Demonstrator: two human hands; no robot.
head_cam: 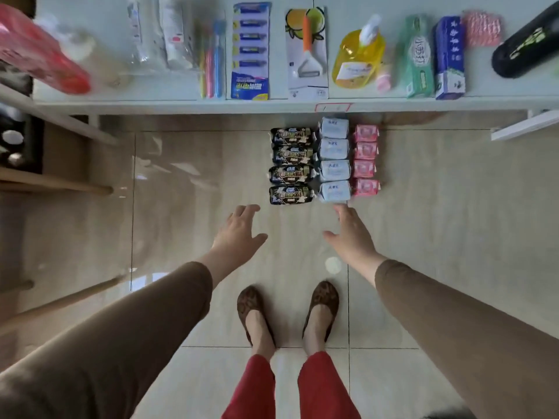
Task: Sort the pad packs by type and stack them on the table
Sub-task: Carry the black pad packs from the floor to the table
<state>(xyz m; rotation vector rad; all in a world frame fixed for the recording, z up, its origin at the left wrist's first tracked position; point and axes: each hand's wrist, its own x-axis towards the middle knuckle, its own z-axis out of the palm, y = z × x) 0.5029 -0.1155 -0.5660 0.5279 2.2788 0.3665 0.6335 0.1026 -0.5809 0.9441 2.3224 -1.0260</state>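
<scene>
Reaching down with both hands empty, fingers spread: left hand (pixel 239 231), right hand (pixel 351 234). Best to grab one column at a time, squeezing from both ends, keeping types apart. Pad packs on floor at 12 o'clock of hands: black packs (pixel 291 165), blue packs (pixel 334 160), pink packs (pixel 366 160). Right fingertips just beside nearest blue pack; surface (pixel 272 104) beyond.

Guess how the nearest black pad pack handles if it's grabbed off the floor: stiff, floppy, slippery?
The nearest black pad pack looks like a soft, glossy film wrap, so probably squashy and a bit slippery. It lies flat in a row of four, so it is unlikely to roll. Probably light for its size.
</scene>
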